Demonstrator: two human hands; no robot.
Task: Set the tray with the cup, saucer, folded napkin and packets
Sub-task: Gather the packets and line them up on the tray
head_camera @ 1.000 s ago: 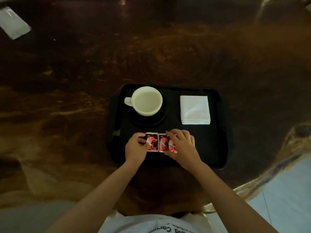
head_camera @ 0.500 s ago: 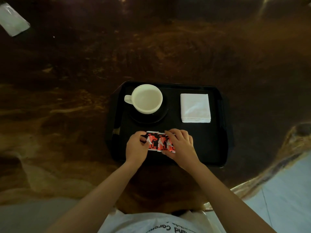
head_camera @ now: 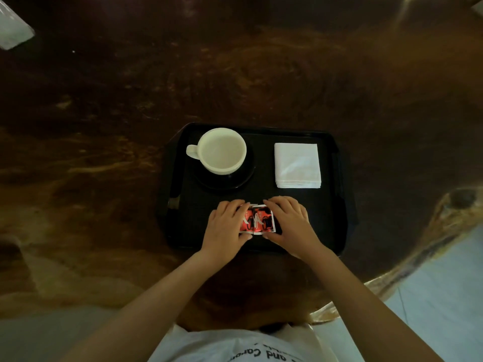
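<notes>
My left hand [head_camera: 226,226] and right hand [head_camera: 290,222] lie on the near middle of the black tray [head_camera: 337,210], fingers curled down and pressing in from either side on the red packets [head_camera: 257,220], which lie flat on the tray floor between my palms; I think there are two side by side, though my fingers cover their edges. Beyond my left hand the white cup [head_camera: 222,150] stands upright on the dark saucer [head_camera: 244,176] in the tray's far left part. The folded napkin [head_camera: 297,165] lies flat in the far right part, well apart from the cup.
</notes>
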